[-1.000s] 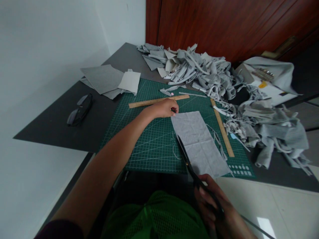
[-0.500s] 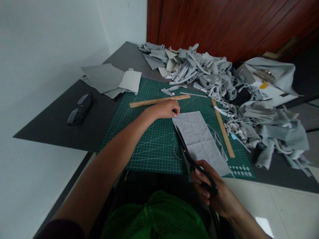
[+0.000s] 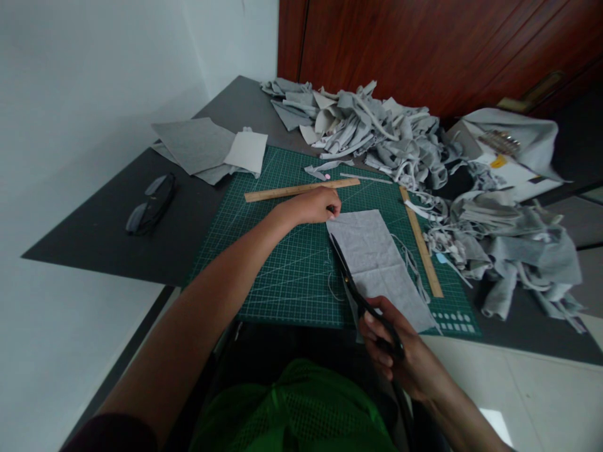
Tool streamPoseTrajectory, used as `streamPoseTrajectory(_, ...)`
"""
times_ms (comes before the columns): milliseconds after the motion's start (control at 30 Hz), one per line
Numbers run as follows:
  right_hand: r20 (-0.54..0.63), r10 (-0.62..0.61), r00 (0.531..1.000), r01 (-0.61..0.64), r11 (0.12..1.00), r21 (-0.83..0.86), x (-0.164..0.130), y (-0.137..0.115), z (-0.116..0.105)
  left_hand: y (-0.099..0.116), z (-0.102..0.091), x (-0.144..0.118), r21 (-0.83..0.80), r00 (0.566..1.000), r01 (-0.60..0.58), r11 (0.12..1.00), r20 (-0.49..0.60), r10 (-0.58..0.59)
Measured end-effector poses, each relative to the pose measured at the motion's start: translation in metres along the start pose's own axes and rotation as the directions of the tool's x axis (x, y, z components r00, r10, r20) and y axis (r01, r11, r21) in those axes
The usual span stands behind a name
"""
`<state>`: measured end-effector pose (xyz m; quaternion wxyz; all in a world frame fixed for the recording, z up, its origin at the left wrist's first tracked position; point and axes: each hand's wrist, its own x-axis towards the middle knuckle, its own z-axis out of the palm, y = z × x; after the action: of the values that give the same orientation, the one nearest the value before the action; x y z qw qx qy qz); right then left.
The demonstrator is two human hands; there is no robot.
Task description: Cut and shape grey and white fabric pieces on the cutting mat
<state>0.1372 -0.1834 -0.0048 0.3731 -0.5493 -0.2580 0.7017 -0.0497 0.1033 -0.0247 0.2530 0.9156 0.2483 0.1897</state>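
Note:
A grey rectangular fabric piece (image 3: 377,263) lies on the green cutting mat (image 3: 277,263). My left hand (image 3: 311,206) pinches the fabric's far left corner and presses it to the mat. My right hand (image 3: 396,351) grips black scissors (image 3: 351,282) at the mat's near edge. Their blades run along the fabric's left edge, pointing away from me. A thin trimmed thread curls on the mat just left of the blades.
Two wooden rulers lie on the mat, one (image 3: 301,189) beyond my left hand and one (image 3: 421,242) to the right of the fabric. Piled grey scraps (image 3: 400,138) fill the back and right. Flat grey sheets (image 3: 207,147) and dark glasses (image 3: 151,206) lie at left.
My right hand has pushed the scissors forward along the fabric's left edge, away from me. My left hand has stayed on the far corner.

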Motion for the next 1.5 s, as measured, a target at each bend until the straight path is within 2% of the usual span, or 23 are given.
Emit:
streamPoseTrajectory(200,-0.010,-0.009,1.000,0.009,1.000,0.007,0.0005,0.0038,0.0017,-0.0014,0.0002,0.0005,-0.002,1.000,-0.020,1.000,-0.004,0.020)
streamPoseTrajectory(367,-0.023,0.017,1.000,-0.015,0.997,0.075,0.0020,0.0026,-0.0008,-0.0026,0.0005,0.0006,0.010,1.000,-0.021,1.000,-0.005,0.021)
streamPoseTrajectory(600,0.002,0.033,0.999,-0.033,0.992,0.118,0.0000,0.0045,-0.0049,-0.0032,0.0015,0.0013,0.016,1.000,-0.021,1.000,-0.001,0.021)
streamPoseTrajectory(1267,-0.010,-0.019,1.000,0.018,1.000,-0.022,-0.0031,0.0062,-0.0058,-0.0039,0.0019,0.0016,0.011,1.000,-0.022,1.000,0.002,0.022)
streamPoseTrajectory(1500,-0.020,-0.003,1.000,0.002,0.998,-0.066,-0.0006,0.0060,-0.0064,-0.0025,0.0018,0.0014,0.009,1.000,-0.015,1.000,0.003,0.015)
